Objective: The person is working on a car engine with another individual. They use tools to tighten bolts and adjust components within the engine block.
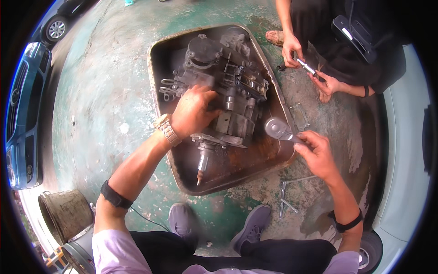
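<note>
A dirty grey metal pump-like assembly (228,77) with a splined shaft (201,164) lies in a dark, oily metal tray (237,176) on the green floor. My left hand (194,109), with a metal watch at the wrist, rests flat on the assembly's left side and grips its body. My right hand (315,153) holds a small flat grey metal part (277,129) by its end over the tray's right rim.
Another person crouches at the upper right, holding a small metal tool (305,65) in both hands. A T-shaped wrench (285,196) lies on the floor by my right shoe. A bucket (66,214) stands at the lower left. Parked cars (23,114) line the left edge.
</note>
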`<act>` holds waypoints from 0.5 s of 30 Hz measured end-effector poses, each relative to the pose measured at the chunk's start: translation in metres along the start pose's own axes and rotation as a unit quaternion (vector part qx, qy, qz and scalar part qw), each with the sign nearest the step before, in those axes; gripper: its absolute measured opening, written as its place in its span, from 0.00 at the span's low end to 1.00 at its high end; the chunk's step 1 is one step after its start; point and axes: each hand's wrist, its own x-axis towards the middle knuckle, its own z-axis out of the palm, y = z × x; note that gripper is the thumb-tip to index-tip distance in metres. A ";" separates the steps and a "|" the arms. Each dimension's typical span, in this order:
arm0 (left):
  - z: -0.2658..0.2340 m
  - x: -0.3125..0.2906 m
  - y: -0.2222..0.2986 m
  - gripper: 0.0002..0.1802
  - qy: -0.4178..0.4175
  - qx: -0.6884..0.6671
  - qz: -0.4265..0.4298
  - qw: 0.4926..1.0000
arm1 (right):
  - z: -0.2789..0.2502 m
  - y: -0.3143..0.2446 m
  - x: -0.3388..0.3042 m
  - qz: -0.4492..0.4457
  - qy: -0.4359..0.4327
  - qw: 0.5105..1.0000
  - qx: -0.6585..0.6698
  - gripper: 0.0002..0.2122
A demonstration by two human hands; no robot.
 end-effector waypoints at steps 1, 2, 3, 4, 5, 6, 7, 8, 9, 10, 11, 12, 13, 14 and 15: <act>-0.002 -0.006 0.002 0.17 0.013 -0.017 -0.005 1.000 | 0.007 -0.005 0.005 -0.043 -0.008 0.998 -0.045 0.09; -0.004 -0.011 0.004 0.18 0.023 -0.031 -0.012 0.999 | 0.014 -0.008 0.010 -0.077 -0.018 0.994 -0.080 0.09; -0.007 -0.018 0.005 0.22 0.006 -0.043 -0.004 0.999 | 0.021 -0.011 0.012 -0.095 -0.011 0.990 -0.100 0.09; -0.009 -0.022 0.007 0.23 0.009 -0.043 0.010 0.999 | 0.027 -0.012 0.016 -0.110 -0.009 0.987 -0.119 0.08; -0.009 -0.026 0.010 0.25 0.012 -0.043 0.028 0.999 | 0.031 -0.013 0.018 -0.122 -0.006 0.983 -0.138 0.08; -0.009 -0.029 0.013 0.27 0.015 -0.044 0.047 0.998 | 0.035 -0.013 0.020 -0.126 -0.006 0.979 -0.160 0.08; -0.008 -0.030 0.017 0.32 -0.003 -0.045 0.032 0.998 | 0.039 -0.014 0.024 -0.145 -0.004 0.976 -0.161 0.08; -0.006 -0.031 0.020 0.33 -0.004 -0.036 0.038 0.999 | 0.041 -0.014 0.027 -0.165 0.002 0.972 -0.170 0.08; -0.005 -0.030 0.022 0.33 -0.005 -0.026 0.045 0.999 | 0.044 -0.015 0.031 -0.178 0.006 0.967 -0.182 0.08; -0.003 -0.029 0.024 0.34 -0.002 -0.016 0.054 0.998 | 0.046 -0.015 0.035 -0.193 0.011 0.962 -0.193 0.08; -0.001 -0.028 0.026 0.36 -0.013 -0.021 0.058 0.998 | 0.048 -0.016 0.038 -0.197 0.012 0.959 -0.204 0.09; 0.002 -0.027 0.027 0.35 -0.009 -0.011 0.052 0.999 | 0.050 -0.017 0.041 -0.212 0.014 0.955 -0.208 0.09; 0.005 -0.027 0.028 0.35 -0.004 -0.001 0.045 0.999 | 0.052 -0.018 0.044 -0.221 0.013 0.952 -0.213 0.09; 0.008 -0.026 0.028 0.35 0.001 0.008 0.042 0.999 | 0.054 -0.018 0.046 -0.226 0.009 0.950 -0.217 0.09; 0.012 -0.025 0.028 0.33 0.014 -0.003 0.035 0.999 | 0.055 -0.019 0.048 -0.228 0.005 0.948 -0.220 0.09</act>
